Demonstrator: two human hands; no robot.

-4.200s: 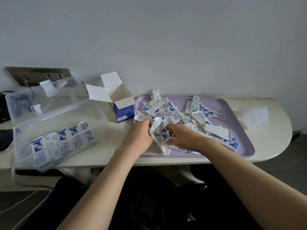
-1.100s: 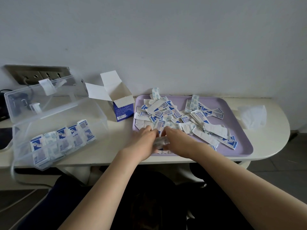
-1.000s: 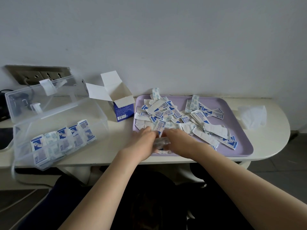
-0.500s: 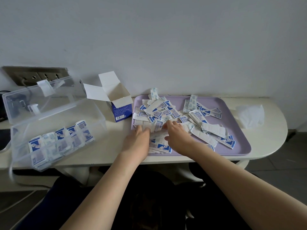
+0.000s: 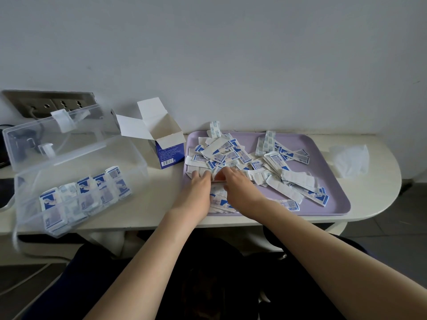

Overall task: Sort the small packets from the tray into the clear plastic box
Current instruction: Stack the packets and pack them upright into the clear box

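A lilac tray (image 5: 323, 144) on the white table holds a loose pile of several small blue-and-white packets (image 5: 231, 155). To the left stands the clear plastic box (image 5: 138, 162), lid swung back, with a row of packets (image 5: 85, 195) standing along its near side. Both hands are at the tray's near-left part, close together. My left hand (image 5: 196, 190) rests its straight fingers on packets at the tray's left edge. My right hand (image 5: 240, 188) curls its fingers round a few packets in the pile. More packets lie under and between the two hands.
An open blue-and-white cardboard carton (image 5: 166, 148) stands between box and tray. A crumpled white wrapper (image 5: 349, 160) lies right of the tray. A socket panel (image 5: 50, 102) sits on the wall behind the box. The table's rounded end (image 5: 381, 204) is at right.
The bunch of packets held up between both hands has come down onto the tray. Both hands have moved a little farther into the pile over the last second.
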